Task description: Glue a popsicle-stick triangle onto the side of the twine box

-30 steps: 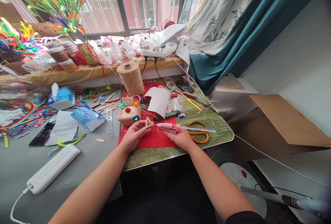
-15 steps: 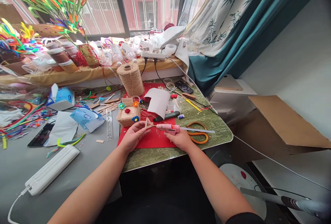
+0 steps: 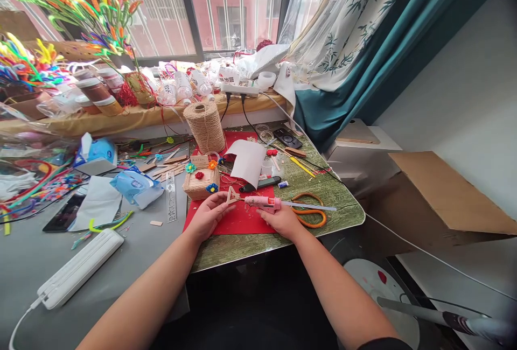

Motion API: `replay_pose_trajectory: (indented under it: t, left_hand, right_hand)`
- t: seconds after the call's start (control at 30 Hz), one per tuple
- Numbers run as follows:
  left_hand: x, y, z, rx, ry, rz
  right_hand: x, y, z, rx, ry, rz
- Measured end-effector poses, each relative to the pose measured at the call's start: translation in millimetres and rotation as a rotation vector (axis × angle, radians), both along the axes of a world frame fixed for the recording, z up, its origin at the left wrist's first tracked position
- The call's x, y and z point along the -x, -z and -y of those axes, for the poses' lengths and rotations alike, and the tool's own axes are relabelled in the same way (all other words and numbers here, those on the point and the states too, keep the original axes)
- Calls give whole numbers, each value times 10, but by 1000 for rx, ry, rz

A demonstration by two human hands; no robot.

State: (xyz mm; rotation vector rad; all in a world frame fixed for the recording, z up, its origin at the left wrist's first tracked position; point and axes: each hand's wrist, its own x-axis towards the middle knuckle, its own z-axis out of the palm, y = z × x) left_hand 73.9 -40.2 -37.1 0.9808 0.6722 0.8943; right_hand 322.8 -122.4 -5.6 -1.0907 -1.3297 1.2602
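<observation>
My left hand (image 3: 208,214) pinches a small triangle of wooden sticks (image 3: 231,196) above a red mat (image 3: 242,219). My right hand (image 3: 283,219) grips a pink glue gun (image 3: 263,202), its nozzle pointing left and touching the triangle, a clear glue stick jutting out to the right. Both hands hover near the front edge of the green table (image 3: 323,191). A twine-wrapped box with small coloured flowers (image 3: 201,181) sits just beyond my left hand.
Orange-handled scissors (image 3: 311,211) lie right of my right hand. A cone of jute twine (image 3: 205,126), a curled white sheet (image 3: 247,160), a phone (image 3: 287,138), a ruler (image 3: 170,196), tissue packs (image 3: 136,185) and a white power strip (image 3: 76,269) surround the mat. Pipe-cleaner flowers (image 3: 84,5) crowd the sill.
Hardly anything differs: both hands hold the triangle and glue gun in the same spot, and the view has shifted slightly.
</observation>
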Motion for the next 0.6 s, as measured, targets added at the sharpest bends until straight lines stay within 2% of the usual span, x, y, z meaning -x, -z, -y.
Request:
replay_pose_trajectory:
  t: [0.27,0.6]
  left_hand:
    - [-1,-15,4,5,-2,16]
    - [-14,-54,17,20,-14,12]
  right_hand:
    - [-9,42,-18,-18,-28,-30]
    - [0,-8,2,0,-6,-4]
